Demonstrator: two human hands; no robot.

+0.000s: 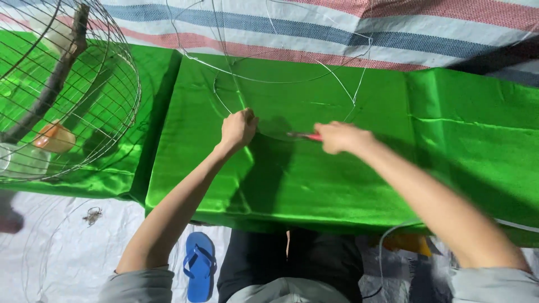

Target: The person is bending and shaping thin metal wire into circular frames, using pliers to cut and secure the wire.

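My left hand point(238, 128) is closed on a thin silver wire frame point(292, 78) of bent loops that rests on a green satin cloth point(348, 185). My right hand point(340, 137) grips red-handled pliers point(306, 135), whose nose points left toward the left hand. The two hands are a short way apart, both low over the middle of the cloth. The wire between them is hard to make out.
A round wire cage point(84, 90) with a wooden perch and an orange cup stands at the left. A striped red, blue and white sheet point(393, 28) lies beyond the cloth. A blue flip-flop point(200, 266) is on the floor near my knees.
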